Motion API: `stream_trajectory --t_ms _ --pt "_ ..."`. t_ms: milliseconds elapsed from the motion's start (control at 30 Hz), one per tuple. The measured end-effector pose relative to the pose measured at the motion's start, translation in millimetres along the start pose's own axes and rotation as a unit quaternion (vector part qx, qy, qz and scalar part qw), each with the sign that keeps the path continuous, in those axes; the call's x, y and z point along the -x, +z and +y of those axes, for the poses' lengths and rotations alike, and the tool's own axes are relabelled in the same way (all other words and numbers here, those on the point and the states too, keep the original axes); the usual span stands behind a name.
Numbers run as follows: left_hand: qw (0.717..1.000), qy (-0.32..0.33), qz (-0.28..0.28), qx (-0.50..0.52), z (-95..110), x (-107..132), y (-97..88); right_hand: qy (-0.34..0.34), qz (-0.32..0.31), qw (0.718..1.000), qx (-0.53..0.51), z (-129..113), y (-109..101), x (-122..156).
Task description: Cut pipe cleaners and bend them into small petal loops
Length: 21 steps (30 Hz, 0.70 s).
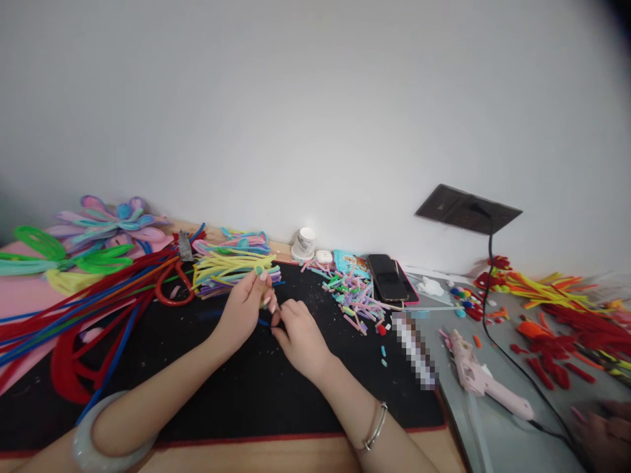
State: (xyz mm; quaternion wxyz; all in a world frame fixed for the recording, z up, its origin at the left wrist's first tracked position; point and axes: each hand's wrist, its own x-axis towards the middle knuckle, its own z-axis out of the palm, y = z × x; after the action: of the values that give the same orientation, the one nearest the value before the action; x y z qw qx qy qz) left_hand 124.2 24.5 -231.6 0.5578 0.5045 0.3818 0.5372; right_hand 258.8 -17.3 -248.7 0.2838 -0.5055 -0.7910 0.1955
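Close together over the black mat (221,387), both my hands have their fingers drawn in. My left hand (246,303) pinches with thumb and fingertips raised; what lies between them is too small to make out. Just right of it, my right hand (300,335) has its thumb and forefinger pressed together, their contents hidden. A short stretch of blue pipe cleaner (263,322) shows between the hands; I cannot tell which one holds it. Behind my left hand lies a bundle of pastel pipe cleaners (217,270). Cut pastel pieces (350,292) are heaped beyond my right hand.
Left are red-handled scissors (175,289), long pipe cleaners (98,309) and a pipe-cleaner flower (113,223). Paper cups (304,242) and a phone (387,277) stand along the back. Right are a corded glue gun (486,387) and another person's blurred hand (608,433).
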Motion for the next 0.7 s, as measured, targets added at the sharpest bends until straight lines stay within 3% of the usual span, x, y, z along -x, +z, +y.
stream_trajectory --t_ms 167,367,567,700 --pt "0.998 -0.045 -0.016 0.047 -5 -1 1.8 0.029 0.023 0.999 -0.029 6 -2 1" --pt "0.997 -0.056 -0.012 0.06 -6 -3 2.6 0.005 -0.004 1.0 0.019 4 -3 3" --pt "0.996 -0.077 -0.026 0.046 -10 -3 2.6 0.013 0.052 0.997 -0.055 6 -4 2" --pt "0.995 -0.087 -0.026 0.04 -13 -2 3.6 -0.009 0.014 0.999 -0.032 8 1 0"
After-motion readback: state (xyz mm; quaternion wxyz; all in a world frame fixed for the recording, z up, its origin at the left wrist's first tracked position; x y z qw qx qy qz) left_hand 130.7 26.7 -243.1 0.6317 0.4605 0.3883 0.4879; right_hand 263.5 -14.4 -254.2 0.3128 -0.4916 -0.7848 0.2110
